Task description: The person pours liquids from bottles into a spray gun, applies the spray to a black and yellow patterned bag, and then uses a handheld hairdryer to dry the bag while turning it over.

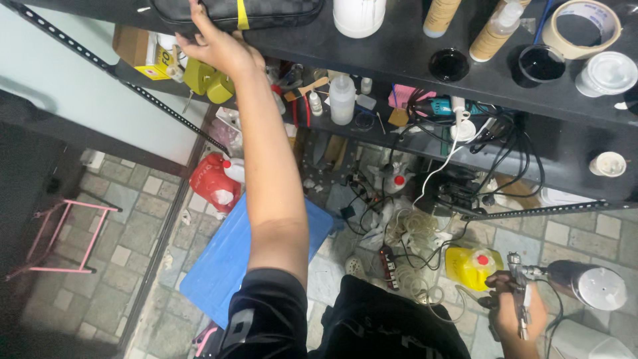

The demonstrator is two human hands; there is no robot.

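My left hand [211, 41] reaches up to the top black shelf [399, 50] and rests on a dark checkered pouch [266, 12] with a yellow zipper tab; the fingers lie over its lower left edge. Low at the right, my right hand [512, 312] is closed around the handle of a metal spray gun [522, 286] with a silver cup [588, 282] on its side. The arm of my left hand crosses the middle of the view.
The top shelf carries a white bottle [359, 14], tubes, dark cups, a tape roll [588, 26] and a white lid. A lower shelf holds squeeze bottles, a teal tool and tangled cables. On the tiled floor lie a blue board [219, 259], red and yellow jugs, a pink stool.
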